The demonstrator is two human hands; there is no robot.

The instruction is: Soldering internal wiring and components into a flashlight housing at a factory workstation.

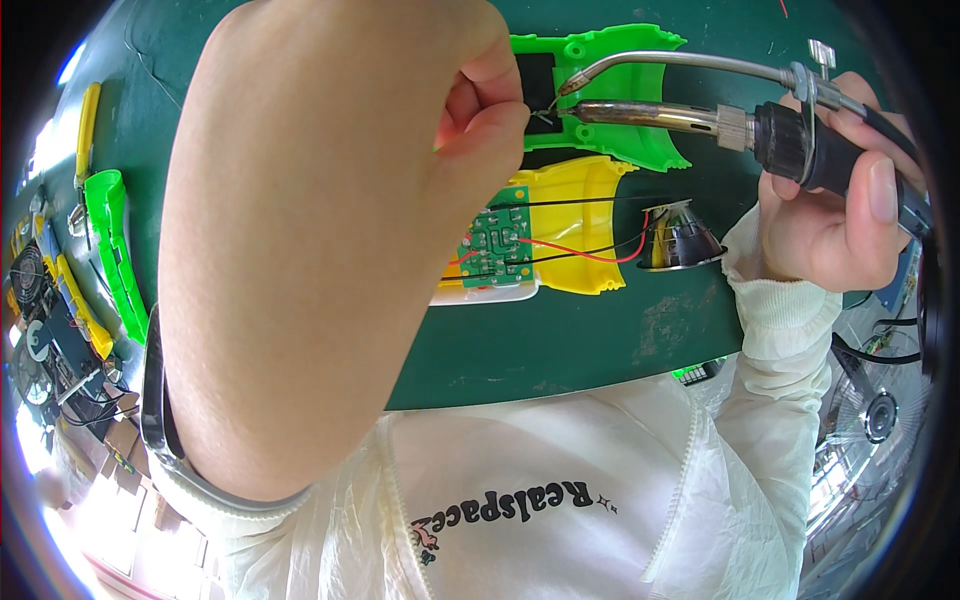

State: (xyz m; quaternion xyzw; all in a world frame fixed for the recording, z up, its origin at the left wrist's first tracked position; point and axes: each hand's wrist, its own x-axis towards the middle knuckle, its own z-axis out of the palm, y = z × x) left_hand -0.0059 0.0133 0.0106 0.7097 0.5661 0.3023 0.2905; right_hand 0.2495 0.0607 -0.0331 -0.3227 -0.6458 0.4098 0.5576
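Note:
My left hand (490, 95) is closed in a pinch, with a thin wire (543, 117) at its fingertips; my bare forearm hides what lies beneath it. In my right hand (845, 215) is a soldering iron (680, 118), held by its black handle. A bent metal solder feed tube (690, 60) is clamped to it. Both tips meet close to the wire, over a green plastic shell (625, 145) with a black patch (540, 75). Nearer me lies a yellow shell (580, 225) with a green circuit board (505, 240). Red and black leads run from the board to a shiny reflector cup (685, 242).
On the table's left side are another green shell (115, 250) and a yellow-handled tool (88, 130). Beyond the left edge, various parts are heaped up. A fan (880, 415) and black cables stand off the table at the lower right.

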